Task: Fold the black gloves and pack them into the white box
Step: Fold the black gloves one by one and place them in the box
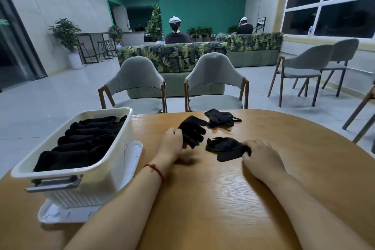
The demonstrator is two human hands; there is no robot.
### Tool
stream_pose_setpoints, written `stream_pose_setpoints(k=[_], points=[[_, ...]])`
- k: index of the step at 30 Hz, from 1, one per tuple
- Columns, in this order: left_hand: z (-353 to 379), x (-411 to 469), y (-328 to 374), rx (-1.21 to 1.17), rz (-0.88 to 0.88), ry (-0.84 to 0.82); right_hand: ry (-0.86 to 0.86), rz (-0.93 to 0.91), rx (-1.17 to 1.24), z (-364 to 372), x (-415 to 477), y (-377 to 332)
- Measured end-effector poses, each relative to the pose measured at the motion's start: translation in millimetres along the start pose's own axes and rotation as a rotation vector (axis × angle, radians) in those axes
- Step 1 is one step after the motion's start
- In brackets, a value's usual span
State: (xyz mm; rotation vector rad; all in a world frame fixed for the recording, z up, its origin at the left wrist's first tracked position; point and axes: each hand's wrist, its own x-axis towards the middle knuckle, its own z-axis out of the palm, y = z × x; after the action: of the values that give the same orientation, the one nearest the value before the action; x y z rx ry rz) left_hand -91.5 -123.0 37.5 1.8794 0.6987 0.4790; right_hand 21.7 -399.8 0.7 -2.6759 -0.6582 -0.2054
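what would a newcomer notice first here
The white box stands at the left of the wooden table, packed with folded black gloves. At centre, the left hand grips a black glove, and the right hand holds a second glove lying on the wood.

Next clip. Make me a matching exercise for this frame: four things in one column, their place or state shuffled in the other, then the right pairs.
Column one:
1. white box
2. lid
3. left hand
4. right hand

Column two:
A. pinches the flat glove lying on the table
B. lies under the box
C. holds rows of folded gloves
D. grips the raised glove

Pairs: 1-C, 2-B, 3-D, 4-A
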Motion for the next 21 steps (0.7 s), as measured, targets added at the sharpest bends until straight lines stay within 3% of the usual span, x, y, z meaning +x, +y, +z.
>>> stream_pose_setpoints(k=[2, 5, 8, 11, 13, 15, 18, 21], points=[[-4, -10, 11, -0.307, -0.252, -0.111, 0.050, -0.012, -0.074, -4, -2, -1], [-17, -20, 8, -0.279, -0.434, -0.284, 0.078, -0.032, -0.066, -4, -3, -4], [-28, -24, 4, 0.265, -0.223, -0.307, 0.086, -0.058, 0.166, -5, -4, -6], [-29, -21, -5, 0.641, 0.162, -0.047, 0.115, -0.020, 0.436, -12, -7, -9], [-29, -33, -14, 0.574, 0.411, 0.095, 0.136, -0.026, 0.528, -14, -9, -10], [-32, -48, -26, 0.462, 0.584, 0.109, 0.140, -0.057, 0.601, -15, -9, -10], [-36, -68, -39, 0.542, 0.727, -0.072, 0.095, -0.110, 0.667, -16, -10, -8], [-33, -67, -46, 0.628, 0.733, -0.185, -0.013, -0.197, 0.735, -15, -11, -9]])
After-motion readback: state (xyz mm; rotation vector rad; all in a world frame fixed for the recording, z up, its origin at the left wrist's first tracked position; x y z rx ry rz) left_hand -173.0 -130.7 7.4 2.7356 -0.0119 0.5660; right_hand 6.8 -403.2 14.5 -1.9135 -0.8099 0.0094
